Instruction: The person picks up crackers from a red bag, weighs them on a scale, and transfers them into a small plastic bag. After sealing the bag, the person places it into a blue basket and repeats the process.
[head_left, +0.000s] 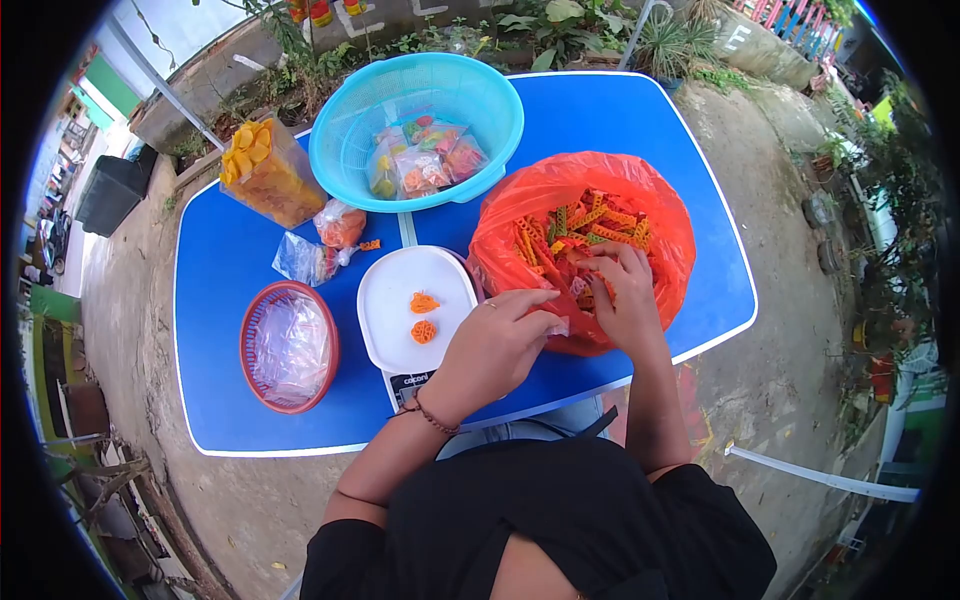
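Head cam: right hand [622, 290] dug into orange bag [520, 215] of colored crackers [585, 225], grip unclear; left hand [495, 345] pinches small clear pouch [556, 326] at bag rim. White tray [400, 290] w/ two orange crackers [424, 316].

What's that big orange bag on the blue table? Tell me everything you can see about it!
The orange bag is thin, shiny, crinkly plastic. It sits open on the blue table, right of the white tray. Its mouth is rolled wide, showing heaps of orange, yellow and green ridged crackers. The right hand reaches inside among them, and the left hand touches its front edge.
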